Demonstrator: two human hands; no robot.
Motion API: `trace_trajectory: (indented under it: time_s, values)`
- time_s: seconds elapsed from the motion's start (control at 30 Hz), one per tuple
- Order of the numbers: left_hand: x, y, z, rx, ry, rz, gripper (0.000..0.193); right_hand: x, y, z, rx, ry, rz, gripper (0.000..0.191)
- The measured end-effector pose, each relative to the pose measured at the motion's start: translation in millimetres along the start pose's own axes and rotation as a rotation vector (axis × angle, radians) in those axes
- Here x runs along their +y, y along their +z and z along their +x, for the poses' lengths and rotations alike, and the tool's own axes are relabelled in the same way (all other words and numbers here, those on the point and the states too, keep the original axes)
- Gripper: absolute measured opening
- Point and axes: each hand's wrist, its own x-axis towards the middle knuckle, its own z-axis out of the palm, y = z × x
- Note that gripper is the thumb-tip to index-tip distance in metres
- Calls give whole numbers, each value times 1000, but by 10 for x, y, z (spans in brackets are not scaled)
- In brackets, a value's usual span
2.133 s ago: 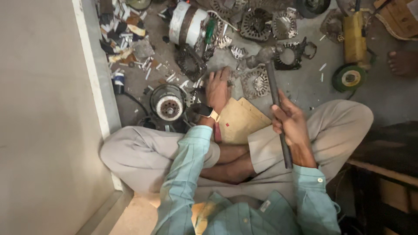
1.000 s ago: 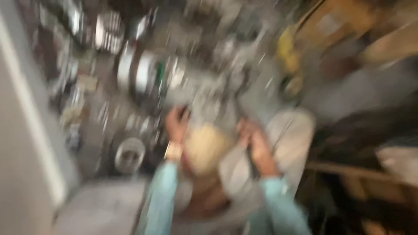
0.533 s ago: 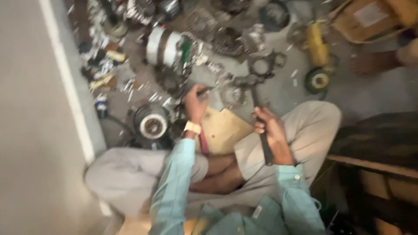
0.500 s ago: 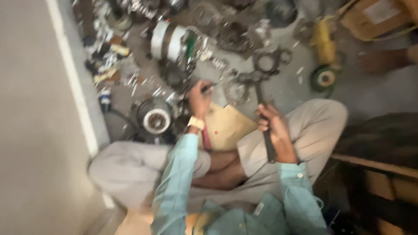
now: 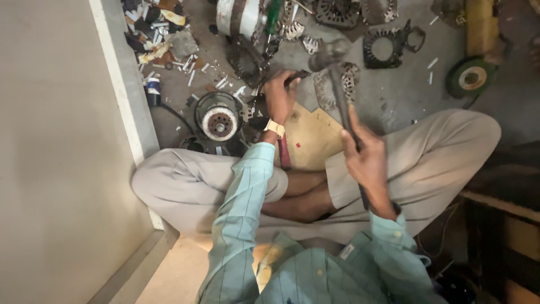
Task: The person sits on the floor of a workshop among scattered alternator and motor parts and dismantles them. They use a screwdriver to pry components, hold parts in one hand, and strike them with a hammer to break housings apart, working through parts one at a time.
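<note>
while the right hand point(image 5: 365, 160) gripped the hammer point(image 5: 329, 53) | left hand point(image 5: 279, 95) pinched a dark chisel point(image 5: 297, 77) on scrap | risk: glancing blow could strike those fingers

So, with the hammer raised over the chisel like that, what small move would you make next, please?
Probably bring the hammer down onto the chisel: the right hand holds its head just above the tool, which the left hand grips.
</note>
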Motion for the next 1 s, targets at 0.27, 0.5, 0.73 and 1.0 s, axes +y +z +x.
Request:
trace_trajectory:
  time_s: [0.27, 0.5, 0.73, 1.0]
  values:
    - [-40, -32, 19, 31, -41, 88, 10, -221, 77, 118, 39, -142, -60, 50]
    - [-42, -43, -28, 19, -68, 102, 14, -185, 17, 36, 38, -148, -8, 50]
    - [105, -140, 4, 31, -48, 176, 14, -252, 138, 77, -4, -159, -34, 52]
    - [91, -137, -3, -5, -25, 179, 14, -230, 151, 58, 16, -243, -177, 57]
